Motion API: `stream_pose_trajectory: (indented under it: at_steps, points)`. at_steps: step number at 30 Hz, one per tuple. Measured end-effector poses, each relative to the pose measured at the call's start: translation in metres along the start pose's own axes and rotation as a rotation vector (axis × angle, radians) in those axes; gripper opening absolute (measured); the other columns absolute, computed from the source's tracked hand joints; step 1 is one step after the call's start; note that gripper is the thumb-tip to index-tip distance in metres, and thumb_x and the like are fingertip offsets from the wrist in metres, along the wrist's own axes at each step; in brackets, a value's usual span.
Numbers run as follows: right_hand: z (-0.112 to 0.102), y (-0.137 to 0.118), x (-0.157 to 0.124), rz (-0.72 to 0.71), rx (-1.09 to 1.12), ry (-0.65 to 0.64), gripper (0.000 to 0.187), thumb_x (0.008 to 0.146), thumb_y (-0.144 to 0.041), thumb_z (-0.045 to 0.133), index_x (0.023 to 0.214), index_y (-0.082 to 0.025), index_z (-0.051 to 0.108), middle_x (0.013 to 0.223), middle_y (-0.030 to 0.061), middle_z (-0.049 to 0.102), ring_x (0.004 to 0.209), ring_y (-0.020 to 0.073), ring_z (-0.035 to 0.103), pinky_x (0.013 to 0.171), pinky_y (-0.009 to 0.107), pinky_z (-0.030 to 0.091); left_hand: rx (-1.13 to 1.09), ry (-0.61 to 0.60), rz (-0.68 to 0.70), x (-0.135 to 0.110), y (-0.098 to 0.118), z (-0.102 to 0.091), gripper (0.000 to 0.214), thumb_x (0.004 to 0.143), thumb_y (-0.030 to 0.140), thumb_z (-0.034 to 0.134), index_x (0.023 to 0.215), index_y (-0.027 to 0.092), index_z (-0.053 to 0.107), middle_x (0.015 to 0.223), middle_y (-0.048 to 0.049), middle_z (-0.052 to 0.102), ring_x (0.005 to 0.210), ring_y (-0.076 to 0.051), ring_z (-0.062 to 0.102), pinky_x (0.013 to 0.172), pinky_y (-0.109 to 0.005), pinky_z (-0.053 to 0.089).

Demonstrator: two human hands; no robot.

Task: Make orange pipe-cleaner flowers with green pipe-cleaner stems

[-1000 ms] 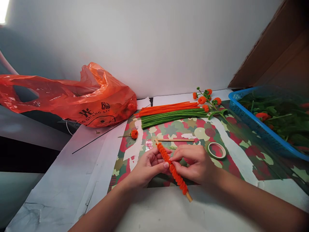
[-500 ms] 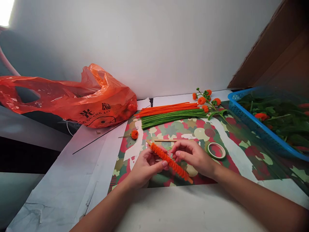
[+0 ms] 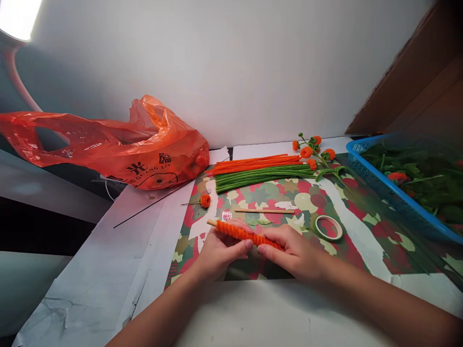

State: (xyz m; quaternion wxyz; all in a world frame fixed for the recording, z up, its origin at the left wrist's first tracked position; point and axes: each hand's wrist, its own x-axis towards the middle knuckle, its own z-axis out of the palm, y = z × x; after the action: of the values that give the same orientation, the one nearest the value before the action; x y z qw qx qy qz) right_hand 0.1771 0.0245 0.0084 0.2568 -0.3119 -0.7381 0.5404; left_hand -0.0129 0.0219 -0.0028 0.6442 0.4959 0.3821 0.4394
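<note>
An orange pipe cleaner [image 3: 234,232] is coiled tightly around a thin wooden stick [image 3: 211,222], whose bare tip sticks out at the left. My left hand [image 3: 219,253] is closed around the left and middle part of this coil, thumb on top. At its right end my right hand [image 3: 291,250] grips the coil between thumb and fingers, covering that end. Just beyond the hands a second wooden stick [image 3: 265,211] lies on the patterned mat [image 3: 260,192]. A roll of green floral tape [image 3: 328,228] rests right of my right hand.
Bundles of orange pipe cleaners [image 3: 255,165] and green pipe cleaners [image 3: 265,177] lie behind. Finished orange flowers [image 3: 306,152] are at the back right, beside a blue basket [image 3: 401,190] of leafy stems. A small orange flower [image 3: 205,200] lies left, near a red plastic bag [image 3: 155,159].
My right hand has closed onto the right end of the coil, where before it hovered beside it. The coiled stick has turned from steeply slanted to nearly level.
</note>
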Motion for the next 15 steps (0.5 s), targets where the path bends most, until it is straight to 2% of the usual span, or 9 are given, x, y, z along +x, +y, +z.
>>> stream_pose_trajectory:
  at_steps: [4,10,15]
  points:
    - [0.003,0.003,0.0,-0.04,-0.159,0.061,0.017,0.088,-0.023,0.046,0.08,-0.016,0.058,0.066,-0.0019,0.048,0.057,0.0102,0.04,0.054,0.021,0.032,-0.019,0.025,0.013,0.001,0.002,0.002,0.016,0.065,0.025,0.079,0.071,0.014,0.069,0.072,-0.0013,0.057,0.053,-0.009,0.053,0.045,-0.019,0.044]
    - [0.01,0.008,0.0,-0.06,-0.233,0.109,0.019,0.088,-0.021,0.043,0.072,-0.017,0.051,0.058,-0.0043,0.042,0.05,0.0092,0.035,0.049,0.022,0.027,-0.027,0.123,-0.044,-0.001,0.004,0.009,0.022,0.063,0.029,0.079,0.067,0.013,0.066,0.064,0.001,0.055,0.047,-0.007,0.048,0.042,-0.019,0.038]
    - [0.015,0.007,-0.001,-0.044,-0.249,0.126,0.018,0.089,-0.022,0.043,0.073,-0.017,0.051,0.06,-0.0031,0.044,0.052,0.0097,0.036,0.05,0.023,0.028,-0.044,0.141,-0.06,-0.002,-0.001,0.01,0.024,0.063,0.032,0.079,0.065,0.014,0.063,0.061,0.002,0.054,0.048,-0.007,0.046,0.044,-0.019,0.037]
